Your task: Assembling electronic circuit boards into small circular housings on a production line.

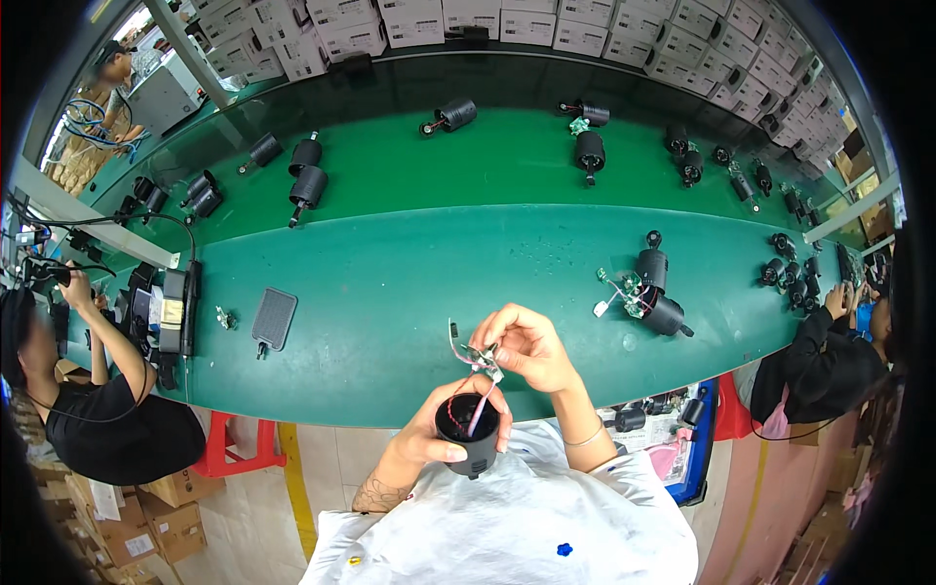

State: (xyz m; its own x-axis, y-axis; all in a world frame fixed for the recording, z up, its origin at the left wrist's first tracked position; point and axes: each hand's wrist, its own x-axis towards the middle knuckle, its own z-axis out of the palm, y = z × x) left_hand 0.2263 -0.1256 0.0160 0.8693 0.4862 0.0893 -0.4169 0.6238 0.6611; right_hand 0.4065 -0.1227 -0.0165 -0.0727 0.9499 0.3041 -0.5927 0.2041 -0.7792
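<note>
My left hand [429, 436] is wrapped round a black cylindrical housing [472, 454], its open mouth facing up close to my body. Red and pale wires [480, 414] come out of the housing's mouth. They run up to a small circuit board [484, 363], pinched by the fingers of my right hand [527, 348] just above the housing. A thin strip on a lead [453, 333] sticks up to the left of the board. What lies deep inside the housing is too dark to make out.
To the right lie two black housings [655, 268] with wired green boards [624, 292]. A grey ribbed panel [276, 319] and a small board [225, 318] lie left. More housings stand along the far belt [390, 146]. Co-workers sit on both sides; a blue tray [700, 458] is at lower right.
</note>
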